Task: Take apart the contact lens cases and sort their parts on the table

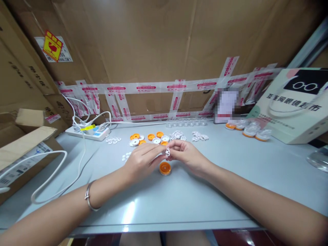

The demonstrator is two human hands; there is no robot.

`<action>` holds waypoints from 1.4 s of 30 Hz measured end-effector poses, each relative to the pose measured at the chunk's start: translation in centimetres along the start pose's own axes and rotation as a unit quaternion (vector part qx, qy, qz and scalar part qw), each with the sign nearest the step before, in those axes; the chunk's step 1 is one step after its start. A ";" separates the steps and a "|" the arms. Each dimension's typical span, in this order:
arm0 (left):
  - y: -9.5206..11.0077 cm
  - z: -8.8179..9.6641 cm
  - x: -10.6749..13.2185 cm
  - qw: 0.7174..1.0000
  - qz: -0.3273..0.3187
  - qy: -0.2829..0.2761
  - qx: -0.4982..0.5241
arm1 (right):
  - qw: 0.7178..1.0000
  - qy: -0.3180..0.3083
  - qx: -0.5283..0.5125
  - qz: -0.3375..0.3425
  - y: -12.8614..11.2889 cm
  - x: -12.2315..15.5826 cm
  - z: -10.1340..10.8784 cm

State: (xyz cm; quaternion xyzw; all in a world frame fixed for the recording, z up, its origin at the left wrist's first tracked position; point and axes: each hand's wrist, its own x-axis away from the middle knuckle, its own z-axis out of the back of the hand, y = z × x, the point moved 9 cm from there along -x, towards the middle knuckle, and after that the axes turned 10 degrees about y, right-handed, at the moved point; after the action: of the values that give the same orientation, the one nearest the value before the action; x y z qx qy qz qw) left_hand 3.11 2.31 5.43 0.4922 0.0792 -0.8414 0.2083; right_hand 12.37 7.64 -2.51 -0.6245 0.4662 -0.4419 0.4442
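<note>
Between both hands, over the middle of the table, is a small white spoked plastic wheel [167, 152]. My left hand [143, 159] pinches it from the left, its fingers stretched forward and partly covering it. From the right, the thumb and fingers of my right hand [187, 155] are closed on its other side. Just below the hands an orange round cap [165, 168] lies on the table with its hollow side up. Behind the fingers are more orange caps [151, 137] and white round caps [156, 140]. A pile of white spoked pieces [177, 135] lies just beyond my right hand.
Small white discs [126, 156] and clear-white pieces [113, 140] lie to the left. A power strip [88, 132] with cables and an open carton [28, 160] stand further left. Clear cups [186, 122] line the back. Assembled pieces [252, 130], a phone [227, 105] and a paper bag [289, 109] are right.
</note>
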 end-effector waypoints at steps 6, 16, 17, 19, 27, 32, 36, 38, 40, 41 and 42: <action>-1.1 1.0 -0.2 0.996 0.075 0.048 0.018 | 0.999 0.013 -0.004 -0.043 0.6 -0.3 0.6; -4.7 -0.3 1.0 0.967 0.241 0.011 0.075 | 0.861 0.227 0.407 0.204 -4.8 -4.6 10.5; -4.9 -0.4 1.2 0.965 0.251 0.011 0.075 | 0.856 0.215 0.429 0.194 -4.3 -4.9 10.5; -5.1 -0.7 1.5 0.962 0.260 0.008 0.079 | 0.846 0.193 0.464 0.180 -3.4 -5.3 10.3; -3.5 -1.9 2.0 0.979 0.188 -0.024 0.074 | 0.858 0.179 0.426 0.223 -3.9 -3.6 8.4; -2.2 -1.8 2.0 0.991 0.112 -0.017 0.067 | 0.931 -0.022 0.313 0.186 -2.4 -0.8 2.5; -1.7 -1.7 1.9 0.994 0.087 -0.008 0.064 | 0.962 -0.111 0.217 0.120 -0.7 0.6 -0.2; -1.7 -1.8 1.8 0.994 0.086 -0.014 0.069 | 0.968 -0.104 0.203 0.103 -0.6 0.4 -0.2; -1.8 -1.9 1.8 0.993 0.090 -0.021 0.071 | 0.967 -0.071 0.219 0.109 -1.3 -0.3 1.0; -1.9 -2.0 1.8 0.993 0.094 -0.026 0.071 | 0.963 -0.040 0.236 0.120 -2.0 -0.8 2.2; -2.0 -2.0 1.9 0.992 0.100 -0.030 0.071 | 0.956 0.000 0.261 0.134 -2.8 -1.4 3.7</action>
State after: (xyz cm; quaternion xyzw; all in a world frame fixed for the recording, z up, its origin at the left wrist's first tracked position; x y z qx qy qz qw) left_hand 3.07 4.31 2.67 0.4857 -0.0365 -0.8344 0.2581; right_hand 16.26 10.02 -0.75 -0.4189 0.4142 -0.4848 0.6464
